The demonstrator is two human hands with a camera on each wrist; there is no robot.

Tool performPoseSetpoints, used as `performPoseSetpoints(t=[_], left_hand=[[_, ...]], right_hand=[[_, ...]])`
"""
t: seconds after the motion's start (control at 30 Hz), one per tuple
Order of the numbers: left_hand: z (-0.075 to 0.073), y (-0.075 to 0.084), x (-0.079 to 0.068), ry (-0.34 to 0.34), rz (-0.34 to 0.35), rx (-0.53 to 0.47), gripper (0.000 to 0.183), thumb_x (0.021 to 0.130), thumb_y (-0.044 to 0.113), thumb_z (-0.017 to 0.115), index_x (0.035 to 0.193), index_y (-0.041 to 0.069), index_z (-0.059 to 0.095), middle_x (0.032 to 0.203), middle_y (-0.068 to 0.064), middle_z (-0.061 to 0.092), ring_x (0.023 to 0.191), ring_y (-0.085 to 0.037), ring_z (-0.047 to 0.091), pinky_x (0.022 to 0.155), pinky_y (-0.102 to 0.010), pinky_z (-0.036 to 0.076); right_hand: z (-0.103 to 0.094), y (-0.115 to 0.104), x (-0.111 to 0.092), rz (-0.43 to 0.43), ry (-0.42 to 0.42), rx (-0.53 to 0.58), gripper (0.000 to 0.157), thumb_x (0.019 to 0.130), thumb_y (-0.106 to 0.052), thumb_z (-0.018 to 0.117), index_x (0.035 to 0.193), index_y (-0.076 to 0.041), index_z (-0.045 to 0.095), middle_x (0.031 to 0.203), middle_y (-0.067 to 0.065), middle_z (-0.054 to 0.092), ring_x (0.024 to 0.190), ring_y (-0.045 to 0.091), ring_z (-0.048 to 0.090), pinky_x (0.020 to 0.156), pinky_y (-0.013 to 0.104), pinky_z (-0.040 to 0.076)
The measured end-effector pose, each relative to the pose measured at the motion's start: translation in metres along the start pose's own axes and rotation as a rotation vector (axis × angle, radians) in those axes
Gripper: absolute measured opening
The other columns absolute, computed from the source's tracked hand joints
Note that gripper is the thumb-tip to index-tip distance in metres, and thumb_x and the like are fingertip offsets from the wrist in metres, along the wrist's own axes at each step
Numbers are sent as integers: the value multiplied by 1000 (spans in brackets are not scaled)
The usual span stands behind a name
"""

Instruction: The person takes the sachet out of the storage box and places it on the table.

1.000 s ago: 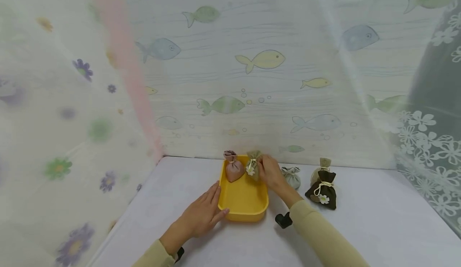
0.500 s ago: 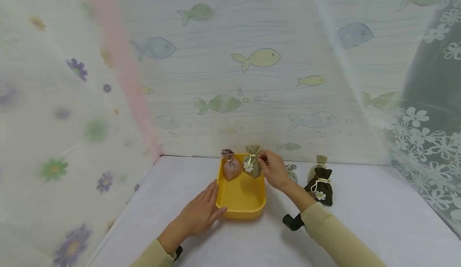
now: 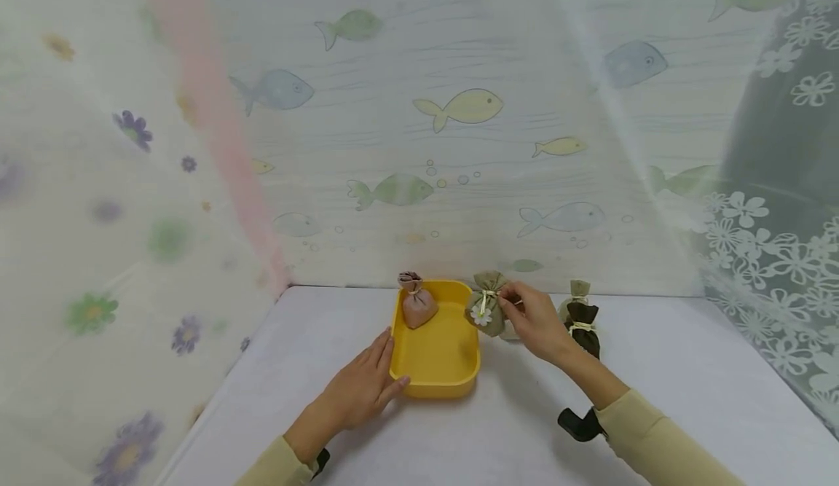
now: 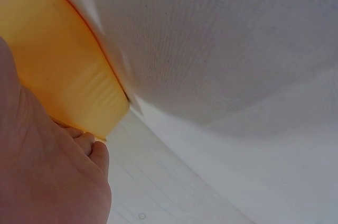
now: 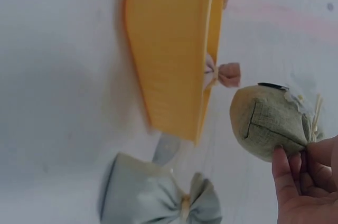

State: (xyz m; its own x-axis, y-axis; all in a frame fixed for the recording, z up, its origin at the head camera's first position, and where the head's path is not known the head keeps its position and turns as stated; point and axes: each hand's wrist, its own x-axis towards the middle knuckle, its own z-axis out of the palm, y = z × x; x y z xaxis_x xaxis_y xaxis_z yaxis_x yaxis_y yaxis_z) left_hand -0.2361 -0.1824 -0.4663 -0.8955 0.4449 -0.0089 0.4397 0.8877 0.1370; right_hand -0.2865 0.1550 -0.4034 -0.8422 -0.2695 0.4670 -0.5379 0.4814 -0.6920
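My right hand (image 3: 539, 322) pinches a green drawstring pouch (image 3: 486, 311) with a white flower by its tied neck. In the right wrist view that green pouch (image 5: 269, 121) hangs in the air beside the yellow tray. My left hand (image 3: 357, 384) lies along the left side of the yellow tray (image 3: 435, 390), fingers straight against its wall and thumb at the front corner. The left wrist view shows the palm (image 4: 47, 166) beside the tray wall (image 4: 63, 60). A pink pouch (image 3: 419, 307) sits in the tray's back left corner.
A pale grey-green pouch (image 5: 158, 189) lies right of the tray, mostly hidden behind the right hand in the head view. Farther right stand a dark brown pouch (image 3: 583, 326) and a beige one (image 3: 580, 289) behind it. A fish-print curtain (image 3: 393, 143) hangs at the table's back edge.
The right hand has lifted the green pouch out of the tray's back right corner and carried it rightward past the rim. The left hand and pink pouch have stayed in place.
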Motion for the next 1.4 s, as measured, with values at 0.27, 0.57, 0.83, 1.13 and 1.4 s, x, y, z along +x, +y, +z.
performPoseSetpoints(t=[0.27, 0.57, 0.83, 1.13, 1.4], left_hand=[[0, 0, 0, 5, 2, 3, 90, 105, 66, 27, 162, -3, 15, 171, -16, 7, 157, -28, 14, 125, -46, 22], [0, 0, -2, 29, 12, -7, 88, 106, 63, 30, 161, -4, 17, 171, -18, 9, 157, -30, 16, 124, -48, 24], [-3, 3, -3, 21, 6, -12, 87, 107, 61, 34, 161, -4, 17, 171, -18, 10, 156, -31, 18, 124, -49, 25], [-3, 3, -3, 29, 8, -6, 87, 107, 61, 32, 161, -4, 16, 171, -17, 9, 156, -30, 17, 124, -48, 24], [-3, 3, -3, 24, 12, -22, 87, 107, 61, 33, 161, -5, 17, 171, -18, 10, 156, -31, 18, 124, -49, 25]], right_hand=[[-20, 20, -28, 4, 6, -40, 6, 100, 2, 62, 103, -2, 65, 97, 4, 67, 92, 20, 64, 79, 32, 59], [-27, 43, -54, 14, 26, -69, 7, 97, 6, 63, 97, -1, 65, 89, 4, 66, 78, 6, 59, 64, 22, 53], [-24, 65, -68, -4, 13, -84, 11, 94, 8, 66, 93, -3, 64, 83, 0, 64, 75, 1, 54, 61, 22, 51], [-27, 71, -76, -21, -16, -126, 12, 93, 8, 67, 95, -3, 65, 88, 0, 65, 78, 0, 58, 63, 23, 54], [-36, 66, -79, 37, -58, -99, 7, 95, 0, 69, 98, -4, 64, 92, 3, 67, 82, 3, 61, 67, 24, 56]])
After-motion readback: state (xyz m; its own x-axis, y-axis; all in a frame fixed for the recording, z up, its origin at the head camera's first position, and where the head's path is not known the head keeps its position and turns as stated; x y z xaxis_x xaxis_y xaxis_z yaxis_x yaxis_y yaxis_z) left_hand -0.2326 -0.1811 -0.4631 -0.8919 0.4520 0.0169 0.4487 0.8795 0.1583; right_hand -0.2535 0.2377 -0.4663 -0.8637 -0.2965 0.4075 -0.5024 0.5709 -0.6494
